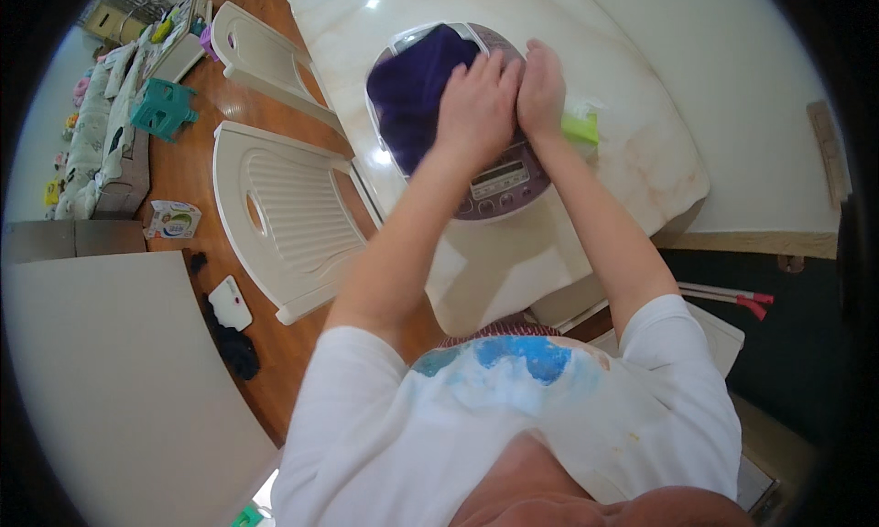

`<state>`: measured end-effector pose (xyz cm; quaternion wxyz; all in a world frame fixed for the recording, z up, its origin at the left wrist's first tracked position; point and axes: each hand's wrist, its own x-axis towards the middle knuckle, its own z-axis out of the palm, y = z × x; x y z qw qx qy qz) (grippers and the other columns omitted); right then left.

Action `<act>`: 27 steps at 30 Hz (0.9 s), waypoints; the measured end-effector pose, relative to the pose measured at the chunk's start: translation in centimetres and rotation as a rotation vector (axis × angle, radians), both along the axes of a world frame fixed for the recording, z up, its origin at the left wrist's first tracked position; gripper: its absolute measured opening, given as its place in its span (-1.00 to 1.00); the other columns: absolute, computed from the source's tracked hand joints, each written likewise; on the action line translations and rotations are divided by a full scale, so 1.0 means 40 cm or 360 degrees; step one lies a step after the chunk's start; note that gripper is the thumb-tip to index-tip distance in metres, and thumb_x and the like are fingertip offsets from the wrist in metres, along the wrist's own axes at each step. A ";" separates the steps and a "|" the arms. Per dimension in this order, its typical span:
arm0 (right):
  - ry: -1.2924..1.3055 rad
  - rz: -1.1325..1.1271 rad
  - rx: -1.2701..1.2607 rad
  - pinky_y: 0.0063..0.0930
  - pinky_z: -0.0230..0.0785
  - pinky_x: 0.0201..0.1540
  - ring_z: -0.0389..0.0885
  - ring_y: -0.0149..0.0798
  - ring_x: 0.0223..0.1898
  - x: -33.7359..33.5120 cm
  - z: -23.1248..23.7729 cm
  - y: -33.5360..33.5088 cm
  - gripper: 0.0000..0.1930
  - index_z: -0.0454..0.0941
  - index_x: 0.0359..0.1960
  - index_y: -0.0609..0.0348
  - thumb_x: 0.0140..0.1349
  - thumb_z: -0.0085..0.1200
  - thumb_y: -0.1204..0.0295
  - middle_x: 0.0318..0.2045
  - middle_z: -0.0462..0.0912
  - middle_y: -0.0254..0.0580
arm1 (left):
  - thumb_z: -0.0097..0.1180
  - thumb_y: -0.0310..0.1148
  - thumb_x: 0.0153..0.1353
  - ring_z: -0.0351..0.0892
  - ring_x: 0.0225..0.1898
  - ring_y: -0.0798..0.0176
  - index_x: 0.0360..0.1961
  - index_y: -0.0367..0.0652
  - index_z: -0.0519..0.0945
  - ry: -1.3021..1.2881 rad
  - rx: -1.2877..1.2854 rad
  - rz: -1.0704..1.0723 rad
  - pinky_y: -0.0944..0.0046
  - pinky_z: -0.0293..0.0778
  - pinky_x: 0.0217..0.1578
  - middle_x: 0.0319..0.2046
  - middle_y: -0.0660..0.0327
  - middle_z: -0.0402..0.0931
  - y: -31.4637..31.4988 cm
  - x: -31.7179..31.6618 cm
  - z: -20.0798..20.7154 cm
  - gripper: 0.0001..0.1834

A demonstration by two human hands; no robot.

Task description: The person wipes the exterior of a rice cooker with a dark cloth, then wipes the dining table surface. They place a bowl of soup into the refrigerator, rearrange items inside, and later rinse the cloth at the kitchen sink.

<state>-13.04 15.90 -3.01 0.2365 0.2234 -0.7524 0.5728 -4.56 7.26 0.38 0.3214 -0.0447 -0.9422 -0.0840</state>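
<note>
A round multicooker (506,195) with a grey-brown lid, small display and buttons stands on the marble-patterned table (632,152). Over the left part of its lid lies a dark purple cloth (412,92), bunched and folded. My left hand (478,108) rests on the lid at the cloth's right edge, fingers stretched forward and slightly apart. Close beside it, my right hand (541,89) stands on edge over the lid's right side, fingers straight and pointing away. Its palm side is turned toward the left hand, so whatever lies between the two cannot be seen.
A bright green box (580,130) sits right of the cooker, partly behind my right forearm. Two white chairs (288,211) line the table's left side. On the wooden floor are a teal stool (163,108), a carton (173,219) and a white scale (230,304). A wall borders the table's right.
</note>
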 end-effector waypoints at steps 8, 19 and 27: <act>-0.0183 0.0235 -0.0135 -0.29 0.44 -0.11 0.64 -0.03 -0.21 -0.006 0.007 0.012 -0.60 0.57 -0.18 0.27 0.31 -0.02 0.11 -0.28 0.67 0.03 | -0.01 -0.53 0.06 0.39 0.19 0.07 0.10 -0.17 0.48 -0.0141 0.0131 -0.0027 0.04 0.27 0.10 0.12 0.11 0.45 0.170 0.315 -0.086 -0.51; -0.1855 0.1115 -0.0598 -0.46 0.47 -0.08 0.62 -0.36 -0.19 0.345 -0.102 0.392 -0.60 0.57 -0.12 0.14 0.40 -0.15 0.07 -0.21 0.66 -0.23 | -0.21 -0.81 -0.12 0.41 0.17 0.04 0.15 -0.27 0.42 -0.0536 0.1558 -0.0534 0.20 0.24 0.21 0.10 0.01 0.44 0.229 0.493 -0.089 -0.31; -0.2280 0.1786 -0.1834 -0.28 0.53 -0.13 0.63 -0.21 -0.21 0.480 -0.146 0.432 -0.56 0.51 -0.15 0.19 0.40 -0.23 0.04 -0.23 0.63 -0.07 | 0.35 -0.46 0.00 0.47 0.09 0.21 0.11 -0.16 0.51 -0.0678 0.1396 -0.0817 0.18 0.46 0.03 0.12 0.16 0.48 0.059 0.329 0.066 -0.42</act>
